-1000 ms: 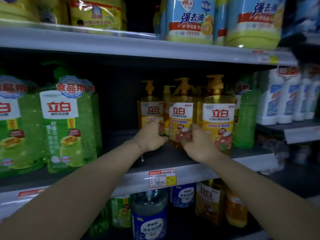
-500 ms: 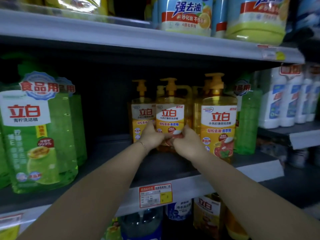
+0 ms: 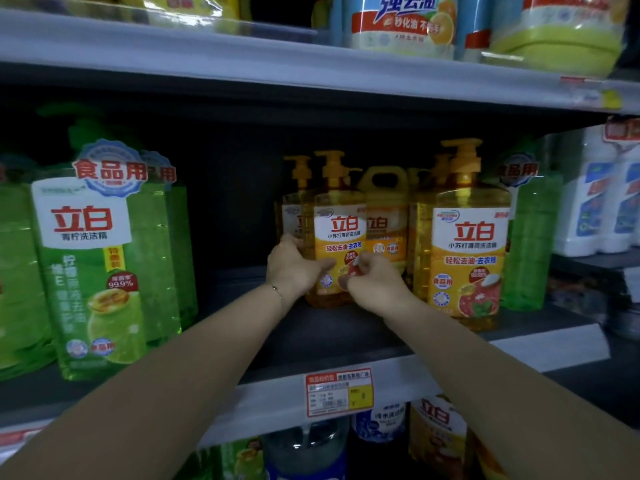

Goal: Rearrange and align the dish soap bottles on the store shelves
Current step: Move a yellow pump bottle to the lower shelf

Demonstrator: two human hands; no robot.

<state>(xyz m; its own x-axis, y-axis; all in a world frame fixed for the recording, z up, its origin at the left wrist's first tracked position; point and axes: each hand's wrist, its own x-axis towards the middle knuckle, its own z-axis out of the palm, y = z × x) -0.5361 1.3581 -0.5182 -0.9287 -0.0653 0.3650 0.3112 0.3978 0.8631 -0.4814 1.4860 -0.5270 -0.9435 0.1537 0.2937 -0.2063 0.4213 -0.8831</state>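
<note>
Both forearms are stretched fwd, wrists level. The orange pump bottle (image 3: 341,230) is gripped low down: left hand (image 3: 294,268) w/ fingers curled round its 9 o'clock edge, right hand (image 3: 375,282) w/ fingers curled on the label at 4 o'clock. It is stood upright mid-way along the dark shelf (image 3: 346,337). A second pump bottle (image 3: 467,258) is seen at 3 o'clock, a handled jug (image 3: 384,209) just behind, green bottles (image 3: 90,265) well apart at 9 o'clock. All clear plastic, glossy labels.

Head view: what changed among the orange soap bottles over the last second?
The middle orange pump bottle slid left, away from the front right orange bottle, now overlapping the rear left bottle and uncovering a handled jug. The left hand and right hand kept gripping it. The green bottles stayed put.
</note>
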